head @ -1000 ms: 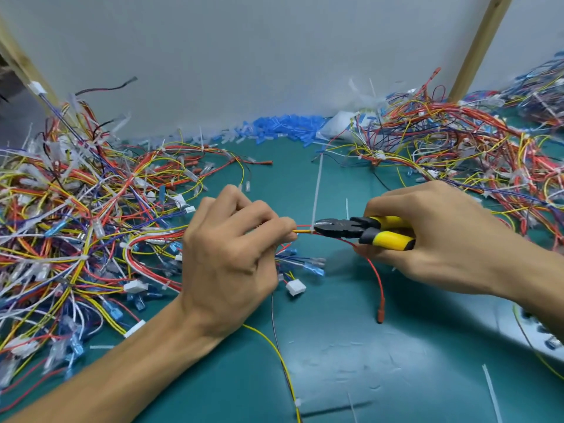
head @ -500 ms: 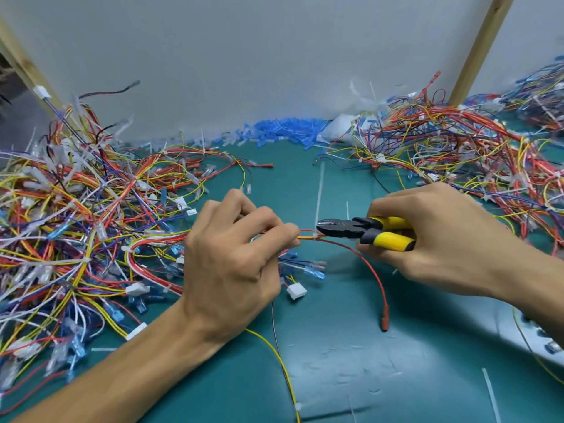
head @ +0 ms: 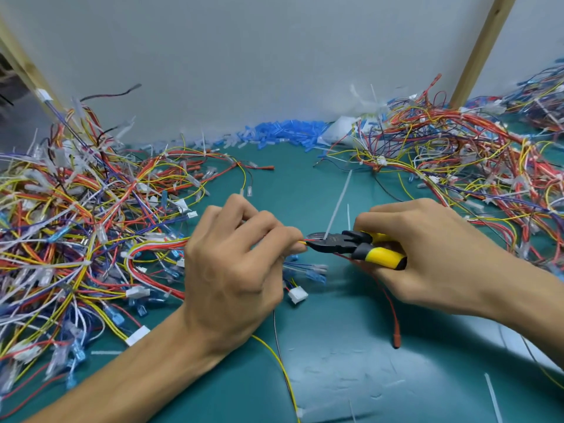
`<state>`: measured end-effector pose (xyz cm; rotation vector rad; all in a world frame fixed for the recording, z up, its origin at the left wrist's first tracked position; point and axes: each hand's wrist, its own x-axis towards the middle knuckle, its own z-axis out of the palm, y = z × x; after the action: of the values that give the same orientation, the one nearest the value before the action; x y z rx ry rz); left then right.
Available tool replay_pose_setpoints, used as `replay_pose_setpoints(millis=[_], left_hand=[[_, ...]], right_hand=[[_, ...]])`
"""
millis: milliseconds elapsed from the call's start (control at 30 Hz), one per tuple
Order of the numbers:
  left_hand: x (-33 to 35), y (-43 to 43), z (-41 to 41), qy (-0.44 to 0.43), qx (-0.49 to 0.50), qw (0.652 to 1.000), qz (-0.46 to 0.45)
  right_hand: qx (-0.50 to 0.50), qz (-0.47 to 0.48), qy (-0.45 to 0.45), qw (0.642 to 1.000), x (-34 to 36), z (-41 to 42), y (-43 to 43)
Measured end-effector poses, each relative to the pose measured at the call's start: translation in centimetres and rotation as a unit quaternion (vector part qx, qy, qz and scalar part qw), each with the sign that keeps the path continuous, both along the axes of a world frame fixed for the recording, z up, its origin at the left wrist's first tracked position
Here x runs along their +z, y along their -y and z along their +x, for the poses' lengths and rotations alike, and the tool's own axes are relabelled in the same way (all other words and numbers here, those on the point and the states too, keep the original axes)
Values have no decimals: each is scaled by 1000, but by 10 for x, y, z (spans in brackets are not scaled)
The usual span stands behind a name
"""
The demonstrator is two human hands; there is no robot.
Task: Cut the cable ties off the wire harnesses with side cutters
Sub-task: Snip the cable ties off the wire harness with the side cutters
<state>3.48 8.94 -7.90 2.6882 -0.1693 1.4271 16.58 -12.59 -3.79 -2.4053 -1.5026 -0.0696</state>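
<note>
Over the tabletop's (head: 335, 355) middle, the left hand (head: 232, 270), knuckles up, pinched a wire harness (head: 164, 246); the right hand (head: 427, 257) gripped side cutters (head: 351, 243), tips at those wires.

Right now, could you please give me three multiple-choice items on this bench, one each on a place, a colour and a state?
1. Where does the heap of blue sleeves lie?
A. against the back wall
B. in the middle of the mat
C. at the near edge

2. What colour are the grips of the side cutters?
A. red
B. yellow
C. green

3. What is the left hand doing?
A. lying flat
B. pinching wires at the cutter tips
C. holding up a single cable tie

Answers:
1 A: the heap runs along the foot of the wall.
2 B: yellow grips show in the right hand.
3 B: its fingertips meet on the wires beside the tips.
</note>
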Motion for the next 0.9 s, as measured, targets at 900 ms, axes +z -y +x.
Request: replay_pose_setpoints(millis=[900], left_hand=[[0, 2, -3, 17, -8, 1000, -14]], right_hand=[[51, 29, -17, 998, -3, 15, 6]])
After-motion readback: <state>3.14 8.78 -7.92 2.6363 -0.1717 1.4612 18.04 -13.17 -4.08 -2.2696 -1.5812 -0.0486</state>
